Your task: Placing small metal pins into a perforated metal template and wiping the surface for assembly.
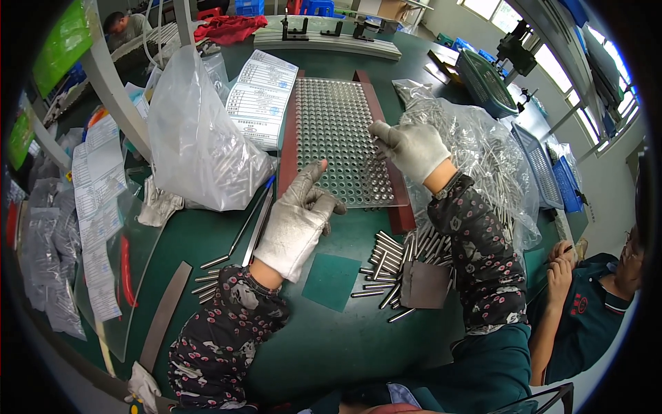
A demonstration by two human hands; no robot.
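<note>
A perforated metal tray (331, 117) with rows of round holes lies on a dark red base in the middle of the green table. My left hand (300, 214), in a grey work glove, rests at the tray's near left corner with the fingers curled and the thumb pointing up; whether it holds pins is hidden. My right hand (410, 146), also gloved, hovers over the tray's right edge with closed fingers, seemingly pinching small metal pins. A heap of loose metal pins (386, 265) lies on the table below the tray, between my forearms.
A clear bag of pins (483, 152) sits right of the tray, another bulging clear bag (196, 138) to the left. Printed sheets (262, 96) lie behind. A spare glove (158, 203), blue baskets (486, 83) and a seated person (586, 303) at the right are nearby.
</note>
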